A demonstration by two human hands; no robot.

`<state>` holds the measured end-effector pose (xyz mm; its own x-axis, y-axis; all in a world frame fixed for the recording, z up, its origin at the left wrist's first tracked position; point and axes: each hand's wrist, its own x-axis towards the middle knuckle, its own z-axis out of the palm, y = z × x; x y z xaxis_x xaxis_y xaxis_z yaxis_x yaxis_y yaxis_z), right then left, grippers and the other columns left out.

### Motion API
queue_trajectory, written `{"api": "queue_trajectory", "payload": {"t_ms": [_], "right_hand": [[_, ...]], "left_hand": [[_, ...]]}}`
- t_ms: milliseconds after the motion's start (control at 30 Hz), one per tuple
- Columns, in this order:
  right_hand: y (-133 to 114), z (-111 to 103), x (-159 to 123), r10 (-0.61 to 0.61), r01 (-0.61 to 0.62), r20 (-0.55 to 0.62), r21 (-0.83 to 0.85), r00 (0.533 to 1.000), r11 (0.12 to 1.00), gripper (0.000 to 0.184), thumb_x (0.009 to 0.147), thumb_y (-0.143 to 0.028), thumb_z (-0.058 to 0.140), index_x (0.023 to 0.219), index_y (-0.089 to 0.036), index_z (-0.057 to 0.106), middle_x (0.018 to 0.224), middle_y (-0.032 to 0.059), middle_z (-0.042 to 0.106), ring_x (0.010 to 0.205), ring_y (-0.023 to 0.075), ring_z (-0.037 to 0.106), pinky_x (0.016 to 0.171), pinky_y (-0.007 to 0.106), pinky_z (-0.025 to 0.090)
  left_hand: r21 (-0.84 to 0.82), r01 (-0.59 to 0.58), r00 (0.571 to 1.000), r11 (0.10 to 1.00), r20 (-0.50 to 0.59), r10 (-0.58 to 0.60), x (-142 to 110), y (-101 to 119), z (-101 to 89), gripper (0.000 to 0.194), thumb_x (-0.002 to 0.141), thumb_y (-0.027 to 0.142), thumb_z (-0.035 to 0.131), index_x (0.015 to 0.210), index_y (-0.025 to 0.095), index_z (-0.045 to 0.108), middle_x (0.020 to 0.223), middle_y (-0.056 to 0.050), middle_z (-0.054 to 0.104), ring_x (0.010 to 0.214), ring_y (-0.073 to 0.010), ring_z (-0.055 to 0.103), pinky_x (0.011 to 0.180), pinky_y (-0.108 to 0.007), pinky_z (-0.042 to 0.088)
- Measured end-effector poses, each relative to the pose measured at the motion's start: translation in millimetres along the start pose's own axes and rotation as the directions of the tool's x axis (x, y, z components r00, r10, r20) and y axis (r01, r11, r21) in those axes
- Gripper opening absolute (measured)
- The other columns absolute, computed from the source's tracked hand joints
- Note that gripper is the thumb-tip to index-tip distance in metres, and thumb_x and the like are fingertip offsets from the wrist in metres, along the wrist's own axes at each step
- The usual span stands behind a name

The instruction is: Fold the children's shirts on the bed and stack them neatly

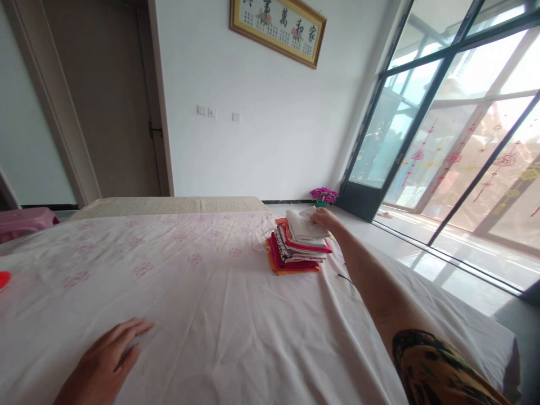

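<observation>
A stack of folded fabric bags or cloths [297, 256] in red, orange, white and printed patterns sits on the white sheet [202, 332]. On top lies a folded white cloth [304, 226]. My right hand [324, 217] reaches across to its far right corner, fingers closed over the edge; the fingertips are partly hidden. Thin pale strings [260, 243] trail from the stack's left side. At the lower left, my left hand [110, 355] rests low over the sheet, holding nothing, with thumb and fingers apart.
A red object [4, 279] shows at the left edge, near a pink plastic stool [29, 222]. A beige-covered surface [177, 206] borders the sheet's far side. Purple flowers [323, 195] stand on the floor beyond. Glass doors [447, 140] are at right, a brown door [101, 101] at left.
</observation>
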<state>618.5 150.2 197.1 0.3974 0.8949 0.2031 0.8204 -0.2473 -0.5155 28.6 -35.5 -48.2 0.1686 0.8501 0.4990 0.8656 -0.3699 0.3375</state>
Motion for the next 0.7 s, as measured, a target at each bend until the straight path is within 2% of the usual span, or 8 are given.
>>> {"api": "queue_trajectory", "payload": {"t_ms": [67,167,233,300,333,400,533,700], "right_hand": [[-10.7,3.4,-2.4,-0.026,0.012,-0.077,-0.173,0.997,0.985,0.045,0.077,-0.025,0.062,0.121,-0.015,0.063,0.117,0.017,0.065,0.109,0.0316,0.06,0.092,0.043,0.046],[-25.5,17.3,-12.0,-0.219,0.145,-0.14,-0.407,0.966,0.902,0.054,0.092,-0.036,0.045,0.144,-0.021,0.043,0.145,0.0157,0.047,0.132,0.0328,0.042,0.108,0.053,0.032],[-30.5,31.4,-21.7,-0.333,0.269,-0.048,-0.486,0.942,0.831,0.052,0.098,-0.042,0.033,0.148,-0.027,0.038,0.152,0.0107,0.04,0.141,0.0319,0.029,0.111,0.057,0.024],[-31.6,46.9,-31.1,-0.403,0.395,0.107,-0.529,0.909,0.751,0.049,0.1,-0.044,0.028,0.147,-0.032,0.038,0.154,0.0071,0.038,0.143,0.0316,0.024,0.111,0.06,0.021],[-31.6,54.2,-34.7,-0.424,0.445,0.171,-0.534,0.89,0.719,0.047,0.101,-0.043,0.028,0.146,-0.034,0.039,0.154,0.0065,0.038,0.142,0.0318,0.026,0.11,0.061,0.022],[-33.0,66.4,-38.0,-0.442,0.491,0.226,-0.522,0.868,0.698,0.045,0.101,-0.042,0.026,0.142,-0.033,0.044,0.149,0.0068,0.045,0.137,0.0314,0.034,0.108,0.06,0.024],[-42.1,79.7,-30.5,-0.362,0.424,0.22,-0.468,0.906,0.775,0.05,0.102,-0.046,0.02,0.121,-0.026,0.062,0.131,0.0091,0.062,0.119,0.0286,0.053,0.101,0.051,0.035],[-42.3,91.0,-21.0,-0.306,0.362,0.192,-0.479,0.932,0.8,0.06,0.102,-0.049,0.014,0.116,-0.023,0.065,0.126,0.012,0.064,0.113,0.0286,0.058,0.096,0.047,0.039]], "left_hand": [[0.019,-0.013,1.0,1.0,0.017,0.012,-2.2,1.4,3.4,0.034,0.087,0.037,0.049,0.113,0.032,0.07,0.121,-0.001,0.07,0.113,-0.0224,0.065,0.099,-0.039,0.054],[0.025,-0.013,1.0,1.0,0.026,0.013,-3.7,2.2,5.6,0.035,0.088,0.038,0.047,0.115,0.032,0.069,0.122,-0.002,0.069,0.114,-0.0224,0.064,0.099,-0.04,0.054],[0.027,-0.017,0.999,0.999,0.029,0.016,-3.8,2.0,5.5,0.036,0.088,0.037,0.047,0.117,0.032,0.068,0.123,-0.002,0.068,0.114,-0.0225,0.064,0.099,-0.04,0.054],[0.032,-0.022,0.999,0.999,0.028,0.021,-3.8,2.8,4.8,0.037,0.088,0.037,0.047,0.118,0.032,0.068,0.124,-0.002,0.068,0.115,-0.0227,0.063,0.1,-0.04,0.053],[0.036,-0.022,0.999,0.999,0.026,0.021,-3.9,3.9,4.3,0.038,0.087,0.037,0.047,0.118,0.032,0.067,0.124,-0.002,0.068,0.116,-0.0228,0.063,0.1,-0.041,0.053],[0.038,-0.02,1.0,0.999,0.021,0.019,-4.0,7.2,3.2,0.038,0.087,0.037,0.046,0.119,0.032,0.067,0.125,-0.002,0.067,0.117,-0.0228,0.062,0.101,-0.042,0.052],[0.038,-0.025,1.0,0.999,-0.001,0.025,-4.2,13.9,0.5,0.037,0.087,0.039,0.046,0.117,0.034,0.068,0.124,0.0,0.068,0.117,-0.0231,0.063,0.101,-0.041,0.053],[0.058,-0.023,1.0,0.998,0.008,0.023,-3.3,16.8,-1.1,0.037,0.087,0.037,0.046,0.118,0.035,0.067,0.125,0.0,0.067,0.118,-0.0228,0.062,0.101,-0.042,0.052]]}}
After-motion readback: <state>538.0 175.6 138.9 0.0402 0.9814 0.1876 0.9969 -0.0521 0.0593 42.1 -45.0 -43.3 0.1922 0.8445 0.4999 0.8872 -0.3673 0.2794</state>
